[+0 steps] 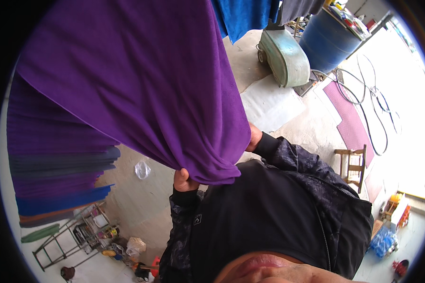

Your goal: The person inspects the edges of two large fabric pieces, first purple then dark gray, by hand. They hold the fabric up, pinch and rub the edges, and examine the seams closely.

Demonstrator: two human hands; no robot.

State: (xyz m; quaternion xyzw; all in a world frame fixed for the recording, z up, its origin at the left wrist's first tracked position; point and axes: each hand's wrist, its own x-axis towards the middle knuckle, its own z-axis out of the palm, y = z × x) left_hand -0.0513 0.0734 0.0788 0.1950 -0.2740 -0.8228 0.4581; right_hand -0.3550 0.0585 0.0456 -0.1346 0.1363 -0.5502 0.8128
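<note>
A large purple cloth [141, 80] with a soft, towel-like surface fills the upper left and middle, its near end drawn down in folds in front of my chest. My left hand [182, 181] pinches its lower edge, the thumb lying on top. At the cloth's right edge, my right hand [255, 137] grips it; most of those fingers are hidden behind the fabric. To the left, a tall stack of folded cloths [56, 160] in purple, grey, blue and brown is partly covered by the purple cloth.
A blue cloth [245, 19] hangs at the top. Beyond my right arm are a pale green machine cover [285, 56], a blue barrel [327, 40], coiled hoses [370, 92] and a wooden stool [353, 165]. A metal rack [75, 236] and a clear plastic bag [142, 170] lie at lower left.
</note>
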